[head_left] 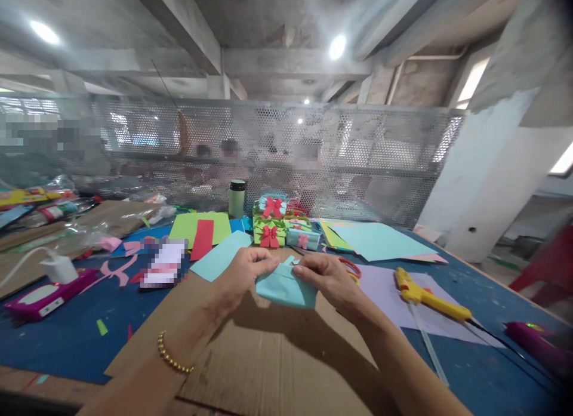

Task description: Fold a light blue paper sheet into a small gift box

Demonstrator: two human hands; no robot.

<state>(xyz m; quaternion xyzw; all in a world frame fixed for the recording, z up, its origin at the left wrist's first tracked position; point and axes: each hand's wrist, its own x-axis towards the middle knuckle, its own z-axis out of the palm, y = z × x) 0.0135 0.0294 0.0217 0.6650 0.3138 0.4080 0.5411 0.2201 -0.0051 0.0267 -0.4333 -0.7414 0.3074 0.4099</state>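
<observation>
Both hands hold a small light-blue folded paper pouch (286,289) above a sheet of brown cardboard (264,356). My left hand (250,270) pinches its upper left corner between thumb and fingers. At the upper right corner, my right hand (329,279) grips the paper the same way. A small paper tab stands up from the top edge between the hands. Just beyond are finished-looking paper bags with bows, among them a green bag with a red bow (270,234) and a blue bag with a pink bow (303,239).
On the right, a yellow glue gun (430,298) with a glue stick lies on lilac paper (380,284). Light-blue sheets (385,242) are stacked behind it. Leftward are a red strip (202,240), a purple power strip (54,295) and paper scraps. A green tumbler (237,200) stands by the metal mesh (277,129).
</observation>
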